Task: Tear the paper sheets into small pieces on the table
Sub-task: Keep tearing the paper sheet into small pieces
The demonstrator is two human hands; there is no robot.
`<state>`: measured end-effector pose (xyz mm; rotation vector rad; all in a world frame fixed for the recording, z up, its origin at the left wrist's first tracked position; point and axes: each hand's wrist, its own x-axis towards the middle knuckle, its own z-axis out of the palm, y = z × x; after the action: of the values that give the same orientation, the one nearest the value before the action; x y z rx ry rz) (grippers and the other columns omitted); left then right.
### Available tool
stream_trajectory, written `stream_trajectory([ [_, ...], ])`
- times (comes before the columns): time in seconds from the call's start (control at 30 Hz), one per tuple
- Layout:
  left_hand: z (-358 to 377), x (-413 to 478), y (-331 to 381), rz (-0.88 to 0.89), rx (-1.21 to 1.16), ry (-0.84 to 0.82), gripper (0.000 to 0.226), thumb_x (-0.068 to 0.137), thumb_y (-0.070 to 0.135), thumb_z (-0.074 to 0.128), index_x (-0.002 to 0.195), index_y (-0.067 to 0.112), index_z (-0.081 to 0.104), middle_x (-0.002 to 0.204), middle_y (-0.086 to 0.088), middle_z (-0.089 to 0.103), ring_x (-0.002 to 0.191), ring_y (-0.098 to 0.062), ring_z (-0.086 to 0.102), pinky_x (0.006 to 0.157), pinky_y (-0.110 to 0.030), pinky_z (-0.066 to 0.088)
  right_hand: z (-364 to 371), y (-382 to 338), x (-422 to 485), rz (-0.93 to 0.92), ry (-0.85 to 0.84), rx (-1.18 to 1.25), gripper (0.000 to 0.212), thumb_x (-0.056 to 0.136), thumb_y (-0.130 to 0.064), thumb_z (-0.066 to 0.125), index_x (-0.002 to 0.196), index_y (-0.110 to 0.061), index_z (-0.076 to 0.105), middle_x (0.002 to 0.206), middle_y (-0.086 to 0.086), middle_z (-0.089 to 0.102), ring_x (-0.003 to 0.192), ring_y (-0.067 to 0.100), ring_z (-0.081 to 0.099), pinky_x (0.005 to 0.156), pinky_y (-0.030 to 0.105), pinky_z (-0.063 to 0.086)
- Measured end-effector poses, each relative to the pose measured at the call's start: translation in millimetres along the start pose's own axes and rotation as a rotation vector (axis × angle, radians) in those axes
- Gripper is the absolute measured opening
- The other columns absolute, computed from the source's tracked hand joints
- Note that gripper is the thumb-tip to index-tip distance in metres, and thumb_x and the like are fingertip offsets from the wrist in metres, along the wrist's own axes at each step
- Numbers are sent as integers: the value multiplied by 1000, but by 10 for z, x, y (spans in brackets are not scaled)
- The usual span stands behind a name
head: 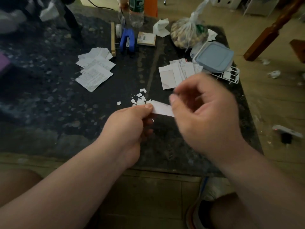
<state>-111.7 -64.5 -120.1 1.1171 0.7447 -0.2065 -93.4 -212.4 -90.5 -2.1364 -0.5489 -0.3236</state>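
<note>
My left hand [130, 123] pinches the left end of a white paper strip [162, 109] just above the dark stone table [49, 96]. My right hand [204, 113] is blurred beside the strip's right end, its fingers curled; whether it grips the strip is unclear. Several small torn pieces [140, 98] lie on the table just behind the strip. One stack of printed sheets [94, 70] lies at the left-centre. Another stack of sheets [176, 73] lies behind my right hand.
At the back stand a blue tool [127, 39], a clear bottle [136, 12], a small box [146, 38] and a tied plastic bag [188, 33]. A lidded container [214, 57] rests on a white rack [231, 76] at the right edge. Wooden floor lies to the right.
</note>
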Motion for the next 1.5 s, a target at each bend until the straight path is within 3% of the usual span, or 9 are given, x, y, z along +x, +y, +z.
stream_trajectory([
  [0.1,8,-21,10,-52,-28,-61,24,94,11,64,115,2,72,95,-9,67,81,-19,61,76,-33,49,84,0,-17,-57,-205,-284,8,89,-23,71,90,-18,65,87,-8,55,87,11,48,73,23,38],
  [0.17,-37,-21,19,-46,-32,-71,22,90,9,65,111,5,72,95,-10,67,75,-18,62,70,-30,51,112,19,-45,-70,-248,-342,13,87,-28,73,89,-19,64,88,-8,54,89,12,45,73,26,37],
  [0.4,-92,-80,38,36,19,-7,8,80,7,69,85,4,74,87,-14,72,79,-24,65,74,-36,54,132,-78,-107,-194,-219,-422,18,94,-29,65,89,-12,70,88,1,61,87,21,50,73,42,43],
  [0.57,-77,-95,53,26,69,-86,22,89,15,67,102,1,76,92,-16,75,75,-20,70,77,-39,52,143,-12,-83,-214,-136,-391,17,95,-18,64,86,-8,74,83,4,63,84,22,51,72,42,43],
  [0.7,-83,-126,109,-34,67,-135,18,96,20,59,100,8,71,84,-8,69,67,-17,64,64,-31,49,154,37,-83,-244,-132,-379,19,97,-17,63,87,-6,76,83,6,64,83,24,52,70,43,43],
  [0.87,-112,-165,150,-63,115,-159,22,98,25,56,93,8,69,83,-10,68,77,-22,62,66,-32,47,161,99,-56,-238,-157,-278,15,94,-11,66,82,-7,74,80,4,64,82,23,51,70,42,42],
  [1.1,-151,-197,182,-41,191,-233,28,98,25,55,101,5,75,80,-9,67,71,-20,58,68,-33,46,141,89,-52,-38,-106,-119,11,92,-14,69,81,-13,72,78,-7,65,81,12,56,74,22,43],
  [1.27,-168,-203,178,-17,189,-284,27,97,22,58,102,6,79,75,-7,68,66,-16,58,65,-30,46,74,36,-20,318,-144,48,13,93,-27,71,81,-26,75,72,-12,70,72,3,65,60,12,47],
  [1.5,-198,-213,136,133,292,-217,18,91,20,71,80,8,80,69,-7,72,57,-14,58,54,-24,47,9,47,104,764,-23,487,17,93,-20,72,77,-14,73,71,4,73,68,25,68,68,50,59],
])
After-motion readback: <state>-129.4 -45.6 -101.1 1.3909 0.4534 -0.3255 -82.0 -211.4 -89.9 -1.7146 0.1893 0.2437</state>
